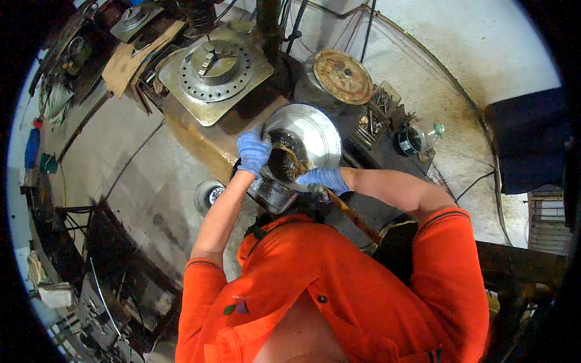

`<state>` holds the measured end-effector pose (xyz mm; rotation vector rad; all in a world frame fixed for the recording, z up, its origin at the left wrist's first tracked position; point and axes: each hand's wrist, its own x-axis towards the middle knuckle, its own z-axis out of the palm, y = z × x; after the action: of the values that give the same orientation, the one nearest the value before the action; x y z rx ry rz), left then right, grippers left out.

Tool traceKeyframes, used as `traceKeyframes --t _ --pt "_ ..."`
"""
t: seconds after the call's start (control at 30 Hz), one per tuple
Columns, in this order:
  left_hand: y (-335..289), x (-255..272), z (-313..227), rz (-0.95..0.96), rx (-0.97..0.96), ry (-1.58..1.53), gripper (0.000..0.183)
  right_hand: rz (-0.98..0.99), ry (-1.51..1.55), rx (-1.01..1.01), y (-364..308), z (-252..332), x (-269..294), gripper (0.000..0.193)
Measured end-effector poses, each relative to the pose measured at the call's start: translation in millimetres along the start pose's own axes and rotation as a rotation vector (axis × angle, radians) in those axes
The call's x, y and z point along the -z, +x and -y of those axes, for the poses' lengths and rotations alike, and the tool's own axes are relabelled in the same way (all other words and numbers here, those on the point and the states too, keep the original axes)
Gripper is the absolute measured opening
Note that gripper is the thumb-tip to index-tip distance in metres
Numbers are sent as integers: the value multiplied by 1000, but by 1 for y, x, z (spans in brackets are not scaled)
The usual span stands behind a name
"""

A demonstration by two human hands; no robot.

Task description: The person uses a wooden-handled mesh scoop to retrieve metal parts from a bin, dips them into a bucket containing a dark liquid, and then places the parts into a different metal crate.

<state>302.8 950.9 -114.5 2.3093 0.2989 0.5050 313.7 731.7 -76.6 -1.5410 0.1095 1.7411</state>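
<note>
A shiny metal basin [321,136] with dark, wet-looking contents [282,164] lies in front of me, its inside facing up. My left hand [254,151], in a blue glove, is closed at the basin's left rim. My right hand [324,178], also gloved in blue, is closed around a yellowish-brown hose [351,215] at the basin's near right side. One end of the hose curves into the basin; the rest runs down to the right past my body. My right fingertips are partly hidden against the rim.
Beyond the basin stands a machine table with a round three-jaw chuck [213,63]. A rusty round lid [343,76] covers a drum at the back. To the right are a tray of small metal parts [372,127] and a cut plastic bottle [417,139]. A metal bowl [206,195] sits lower left.
</note>
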Motion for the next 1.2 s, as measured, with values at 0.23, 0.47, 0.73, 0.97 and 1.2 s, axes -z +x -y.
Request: traceKeyframes --t 0.23,0.47,0.73,0.97,1.2 --pt "9 -9 -9 26 -60 33 25 11 219 116 -6 -18 6 46" --pt "9 -3 -1 -1 -112 -87 27 8 486 151 3 -30 -1 39" --pt "5 -7 19 -17 -100 -158 29 45 550 102 -7 -31 -12 40" --pt "11 8 52 -15 0 -38 28 -98 533 238 -56 -31 -27 36" --pt "13 23 88 31 56 78 28 -422 310 150 -64 -43 -19 39"
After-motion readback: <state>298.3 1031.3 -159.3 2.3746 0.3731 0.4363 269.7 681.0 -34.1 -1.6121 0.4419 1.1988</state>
